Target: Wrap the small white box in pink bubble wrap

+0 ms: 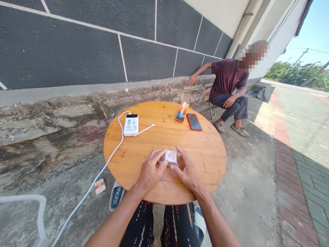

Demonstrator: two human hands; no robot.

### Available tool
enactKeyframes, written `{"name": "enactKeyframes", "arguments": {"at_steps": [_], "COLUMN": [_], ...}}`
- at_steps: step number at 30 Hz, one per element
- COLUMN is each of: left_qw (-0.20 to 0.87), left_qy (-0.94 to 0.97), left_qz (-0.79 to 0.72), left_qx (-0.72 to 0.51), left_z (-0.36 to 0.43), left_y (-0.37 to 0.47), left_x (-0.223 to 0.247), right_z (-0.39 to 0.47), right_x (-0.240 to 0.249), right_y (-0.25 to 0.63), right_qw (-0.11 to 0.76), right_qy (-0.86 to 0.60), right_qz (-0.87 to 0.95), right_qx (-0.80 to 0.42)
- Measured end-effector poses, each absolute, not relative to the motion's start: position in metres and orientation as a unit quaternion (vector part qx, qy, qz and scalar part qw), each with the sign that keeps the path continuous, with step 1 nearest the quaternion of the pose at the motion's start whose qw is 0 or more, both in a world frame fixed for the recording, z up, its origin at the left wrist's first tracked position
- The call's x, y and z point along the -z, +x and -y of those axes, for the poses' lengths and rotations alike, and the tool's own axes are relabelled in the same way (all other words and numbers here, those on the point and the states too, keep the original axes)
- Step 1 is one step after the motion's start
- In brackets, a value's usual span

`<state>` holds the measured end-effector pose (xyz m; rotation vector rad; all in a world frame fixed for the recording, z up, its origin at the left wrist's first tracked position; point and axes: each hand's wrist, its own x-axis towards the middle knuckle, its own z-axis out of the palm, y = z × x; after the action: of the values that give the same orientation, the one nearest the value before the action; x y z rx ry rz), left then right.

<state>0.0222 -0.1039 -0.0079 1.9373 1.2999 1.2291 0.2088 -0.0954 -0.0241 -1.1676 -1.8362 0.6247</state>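
A small box-shaped pack with a white top and a red print lies on the round wooden table in front of me. My left hand grips its left side, the index finger along the upper left edge and the thumb at the front. On the other side, my right hand has its fingers apart, the thumb close to the front right corner. Whether that thumb touches the pack, I cannot tell. The pack's underside and left end are hidden.
Farther back on the table are a white power bank with cables, an orange-and-blue item and a red-edged phone. A person sits by the wall. A small red-and-white box lies on the ground.
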Motion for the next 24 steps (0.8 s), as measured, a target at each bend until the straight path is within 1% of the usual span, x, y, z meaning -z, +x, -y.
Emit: {"name": "enactKeyframes", "arguments": {"at_steps": [3, 6, 12, 18, 24], "left_qw": [0.228, 0.21, 0.198, 0.204, 0.203], "left_qy": [0.71, 0.708, 0.697, 0.718, 0.72], "left_qz": [-0.489, -0.507, -0.528, -0.519, -0.512], "left_qx": [-0.453, -0.444, -0.443, -0.416, -0.422], "left_z": [0.1072, 0.1091, 0.1099, 0.1085, 0.1078], "left_y": [0.02, 0.0188, 0.0194, 0.0231, 0.0238], "left_x": [0.0078, 0.0072, 0.0088, 0.0124, 0.0137], "right_z": [0.0994, 0.1004, 0.1036, 0.1058, 0.1047], "right_x": [0.0259, 0.0298, 0.0323, 0.0256, 0.0235], "right_y": [0.2158, 0.2206, 0.2171, 0.2153, 0.2158], "right_qw": [0.462, 0.468, 0.468, 0.446, 0.437], "right_qy": [-0.482, -0.486, -0.492, -0.47, -0.462], "right_qz": [0.685, 0.666, 0.686, 0.723, 0.742], "right_qx": [-0.292, -0.318, -0.262, -0.238, -0.214]}}
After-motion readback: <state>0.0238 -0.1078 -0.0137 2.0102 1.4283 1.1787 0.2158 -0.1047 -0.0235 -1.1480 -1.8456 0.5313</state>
